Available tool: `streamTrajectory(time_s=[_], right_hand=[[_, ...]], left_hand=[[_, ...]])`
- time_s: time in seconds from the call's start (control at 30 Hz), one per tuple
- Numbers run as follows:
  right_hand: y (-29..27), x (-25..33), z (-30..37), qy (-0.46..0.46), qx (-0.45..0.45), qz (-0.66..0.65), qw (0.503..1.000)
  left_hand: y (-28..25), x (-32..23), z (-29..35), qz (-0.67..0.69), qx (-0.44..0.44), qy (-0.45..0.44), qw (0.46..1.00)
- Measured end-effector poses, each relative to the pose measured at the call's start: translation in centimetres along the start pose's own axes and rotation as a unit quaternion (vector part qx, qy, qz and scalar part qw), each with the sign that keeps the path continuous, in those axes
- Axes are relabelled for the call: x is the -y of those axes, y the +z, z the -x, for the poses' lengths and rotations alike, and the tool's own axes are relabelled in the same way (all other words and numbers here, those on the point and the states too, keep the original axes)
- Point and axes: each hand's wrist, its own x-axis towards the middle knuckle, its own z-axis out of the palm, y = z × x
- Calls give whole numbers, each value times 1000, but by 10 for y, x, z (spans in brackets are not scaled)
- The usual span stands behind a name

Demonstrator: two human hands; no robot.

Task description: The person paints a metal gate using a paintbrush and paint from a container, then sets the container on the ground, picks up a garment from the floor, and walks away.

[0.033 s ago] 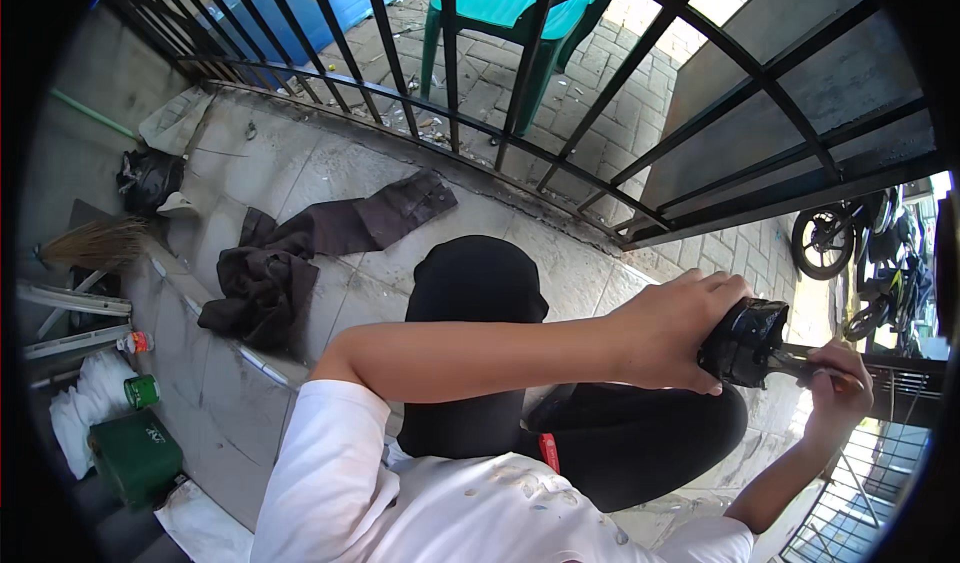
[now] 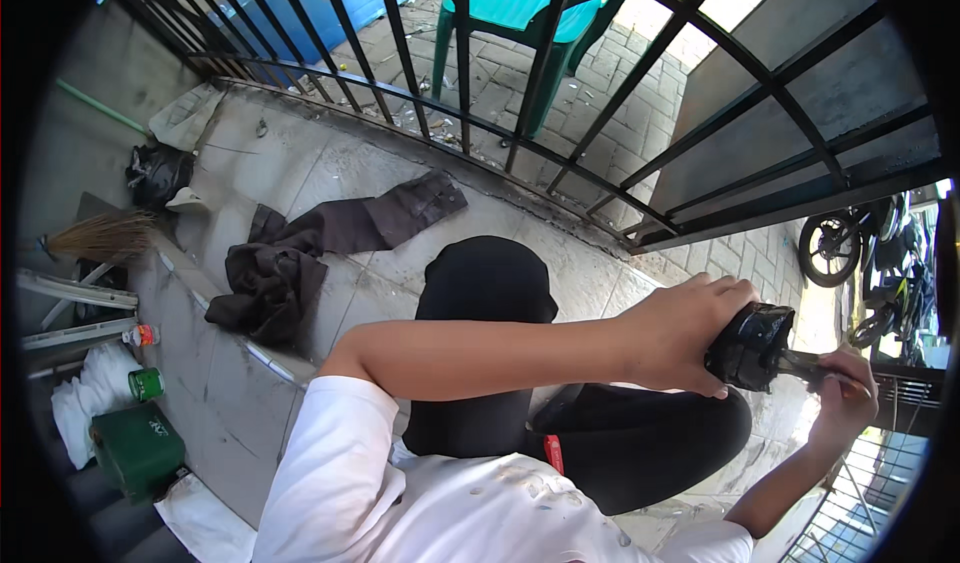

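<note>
Left hand (image 2: 680,328) fingers are clamped around a glossy black can (image 2: 750,346) at right; right hand (image 2: 845,393) fingers pinch a paintbrush (image 2: 805,365) dipped into it.

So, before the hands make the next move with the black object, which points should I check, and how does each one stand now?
1. Left hand grips the black object around its end: ok.
2. Right hand holds the thin tool at the object's other end: ok.
3. Tool tip seated inside the object: cannot tell, hidden.
4. Object held in the air, resting on nothing: ok.
5. Dark cloth on the floor lies apart from both hands: ok.
6. What kind of tool it is: cannot tell, too small.
</note>
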Motion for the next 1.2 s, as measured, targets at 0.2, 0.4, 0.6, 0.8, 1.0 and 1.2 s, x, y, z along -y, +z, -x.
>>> streamTrajectory(time_s=[0.2, 0.4, 0.6, 0.8, 1.0, 1.2], right_hand=[[45, -3, -1, 32, 60, 14, 998], [45, -21, 4, 29, -8, -21, 999], [40, -20, -1, -48, 57, 34, 997], [40, -15, 4, 62, 102, 5, 993], [34, -21, 9, 19, 88, -15, 996], [33, -17, 17, 12, 90, -6, 996]], left_hand=[[-1, 5, -4, -1, 4, 19, 1000], [-1, 8, -3, 8, -28, 21, 999], [5, 18, -8, 34, -35, 63, 997], [-1, 21, -6, 25, -43, 60, 997], [2, 26, -7, 35, -55, 88, 994], [0, 21, -3, 25, -55, 101, 993]])
